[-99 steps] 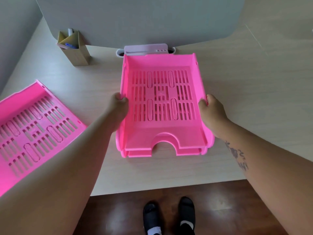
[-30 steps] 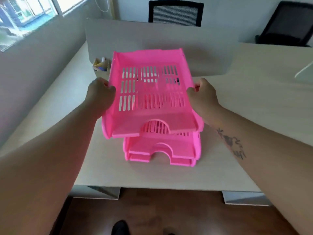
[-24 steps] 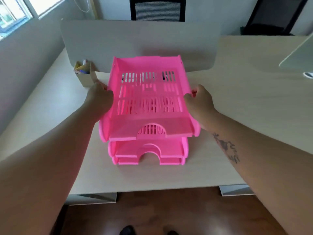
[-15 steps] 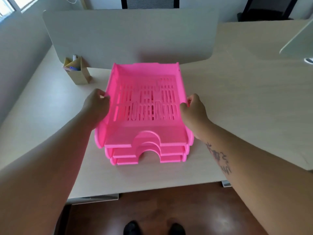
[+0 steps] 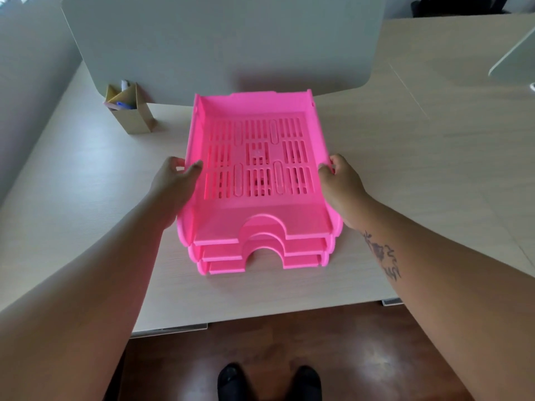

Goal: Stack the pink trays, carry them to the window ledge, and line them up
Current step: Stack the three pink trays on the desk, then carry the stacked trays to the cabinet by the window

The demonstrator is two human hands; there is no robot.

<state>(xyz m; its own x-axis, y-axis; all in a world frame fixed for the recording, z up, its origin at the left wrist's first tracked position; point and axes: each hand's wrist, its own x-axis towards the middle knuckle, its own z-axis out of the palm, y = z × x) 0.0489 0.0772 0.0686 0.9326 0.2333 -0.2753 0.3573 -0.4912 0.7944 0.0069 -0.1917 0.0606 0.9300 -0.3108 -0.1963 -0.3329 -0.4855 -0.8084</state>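
Note:
Three pink slotted trays sit nested in one stack [image 5: 257, 224] on the pale wooden desk [image 5: 405, 169], arched cut-outs facing me. The top pink tray [image 5: 260, 111] rests on the two below. My left hand [image 5: 173, 183] grips the top tray's left wall, thumb inside the rim. My right hand [image 5: 341, 180] holds its right wall, fingers curled over the edge. The window ledge is out of view.
A grey divider panel [image 5: 220, 44] stands just behind the stack. A cardboard pen holder [image 5: 128, 111] with a blue pen sits at the back left. A white object's corner [image 5: 518, 59] shows at the far right. Below the desk edge are brown floor and my black shoes [image 5: 269, 380].
The third tray, held above the two stacked ones a second ago, has come down and now sits nested on them. Both hands stayed on its sides. The camera tilted down.

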